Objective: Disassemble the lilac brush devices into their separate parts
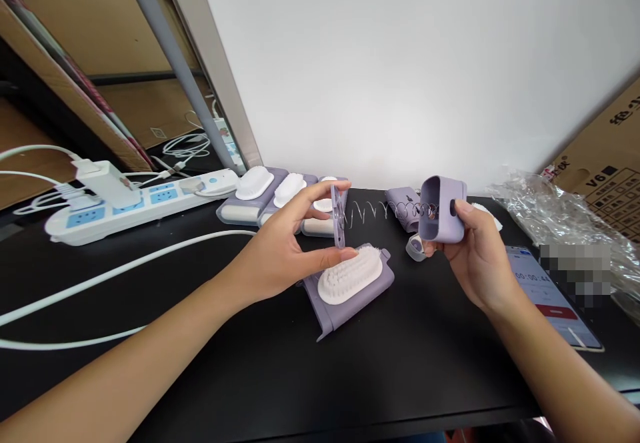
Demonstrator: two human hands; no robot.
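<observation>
Between the thumb and fingers of my left hand (285, 246) is a thin purple plate (338, 217), held upright. A metal spring (369, 211) stretches from it into the open end of a purple housing (443, 209), which my right hand (477, 249) grips with the thumb by a black button (453, 207). Below my left hand, a purple part with a white bristle brush (351, 276) lies on the black table. Behind the housing lie another purple case (401, 204) and a small translucent piece (416, 248).
Several purple units with white brushes (254, 183) stand at the back left, beside a white power strip (145, 206) with cables. To the right are a phone (555, 296), clear plastic wrap (550, 219) and a cardboard box (600, 163). A pale wall (400, 76) rises behind.
</observation>
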